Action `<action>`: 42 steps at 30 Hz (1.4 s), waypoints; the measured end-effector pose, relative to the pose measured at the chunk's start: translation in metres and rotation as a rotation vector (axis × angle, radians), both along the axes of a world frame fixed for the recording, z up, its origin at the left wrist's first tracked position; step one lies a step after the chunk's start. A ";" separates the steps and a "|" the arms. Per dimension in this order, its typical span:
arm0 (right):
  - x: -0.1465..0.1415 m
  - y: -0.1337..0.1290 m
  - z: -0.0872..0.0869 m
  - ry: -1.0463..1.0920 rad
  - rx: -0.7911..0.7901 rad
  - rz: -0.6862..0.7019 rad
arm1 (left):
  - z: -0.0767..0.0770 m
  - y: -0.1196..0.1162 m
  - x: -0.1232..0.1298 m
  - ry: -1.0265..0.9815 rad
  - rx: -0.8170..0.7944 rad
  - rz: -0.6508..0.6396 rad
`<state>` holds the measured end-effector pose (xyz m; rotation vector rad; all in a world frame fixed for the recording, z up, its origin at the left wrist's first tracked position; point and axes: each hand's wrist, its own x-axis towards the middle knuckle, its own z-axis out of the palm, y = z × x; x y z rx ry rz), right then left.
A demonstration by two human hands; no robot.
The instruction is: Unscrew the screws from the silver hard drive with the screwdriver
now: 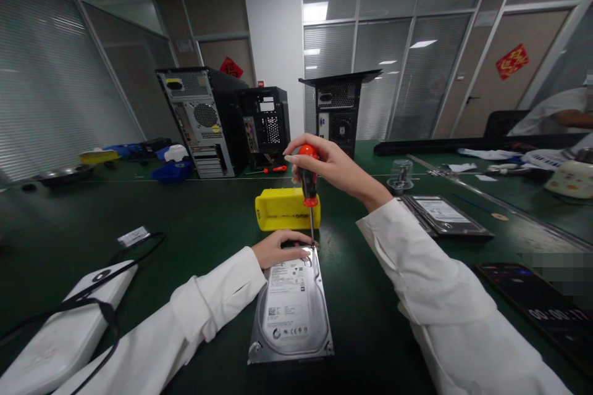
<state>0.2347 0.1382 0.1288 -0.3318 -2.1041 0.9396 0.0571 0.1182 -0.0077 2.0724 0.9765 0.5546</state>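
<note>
A silver hard drive [291, 315] with a white label lies flat on the green table in front of me. My left hand [282, 248] rests over its far end, fingers curled around that edge, gripping it. Above it, my right hand [324, 163] is closed around the red and black handle of a screwdriver [309, 182]. The shaft points straight down, its tip at the drive's far right corner. Whether a screw sits under the tip is too small to tell. Just behind the drive stands a yellow plastic bin [282, 210].
Computer cases [204, 117] stand at the back. More hard drives [445, 216] and a clear cup [401, 174] are to the right, with a phone [542, 308] nearer. On the left lie a white power bank [69, 327] with a black cable and a blue bin [171, 171].
</note>
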 end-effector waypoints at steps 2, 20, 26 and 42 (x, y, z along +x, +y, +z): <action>0.000 0.001 0.000 -0.013 0.051 -0.058 | -0.001 0.000 0.001 -0.001 0.002 0.004; -0.001 0.004 -0.003 -0.007 0.009 -0.046 | -0.003 0.002 -0.001 -0.002 0.004 0.008; 0.001 0.005 -0.002 -0.031 -0.029 -0.082 | -0.002 0.001 -0.001 -0.003 0.005 0.010; -0.001 0.003 -0.004 -0.022 -0.011 -0.069 | -0.001 0.000 0.000 0.005 0.015 0.012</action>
